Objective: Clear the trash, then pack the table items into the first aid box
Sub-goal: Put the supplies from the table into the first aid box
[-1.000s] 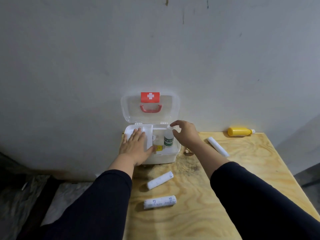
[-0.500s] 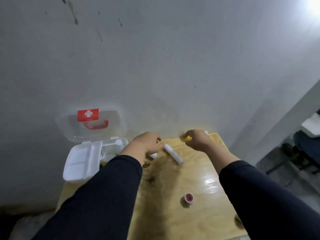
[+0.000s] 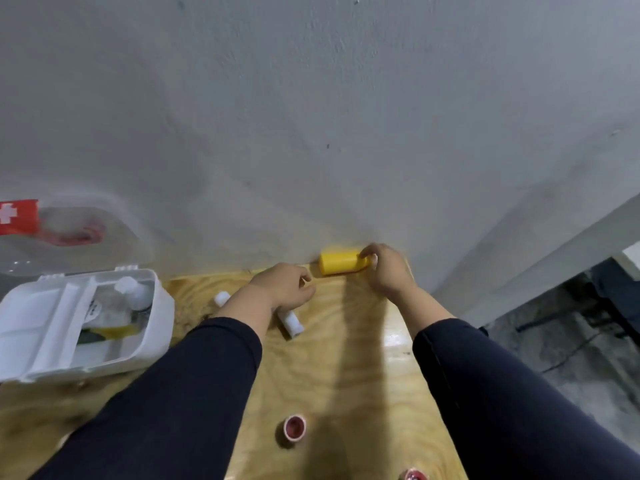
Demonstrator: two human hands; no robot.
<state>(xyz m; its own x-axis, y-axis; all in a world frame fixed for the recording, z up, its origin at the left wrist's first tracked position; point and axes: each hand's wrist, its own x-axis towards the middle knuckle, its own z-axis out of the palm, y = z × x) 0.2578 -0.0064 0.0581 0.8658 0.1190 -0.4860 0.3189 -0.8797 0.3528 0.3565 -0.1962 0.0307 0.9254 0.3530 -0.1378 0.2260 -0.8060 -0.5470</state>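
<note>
The white first aid box (image 3: 157, 327) stands open at the table's left, its clear lid (image 3: 69, 233) leaning on the wall. Inside it I see a small white bottle (image 3: 133, 294) and other items. A yellow bottle (image 3: 337, 262) lies on its side against the wall. My right hand (image 3: 388, 271) closes its fingers on that bottle's cap end. My left hand (image 3: 284, 289) rests curled over a white bandage roll (image 3: 290, 322) lying on the wood; the fingers look closed around the roll's hidden middle.
The plywood table (image 3: 329, 375) ends at the right, with grey floor below. A small roll of tape with a red core (image 3: 294, 427) stands near the front, and a second one (image 3: 414, 475) sits at the bottom edge. The wall runs close behind.
My view swung right, away from the box. My right hand left the box and reached the yellow bottle; my left hand moved from the box tray onto the white roll.
</note>
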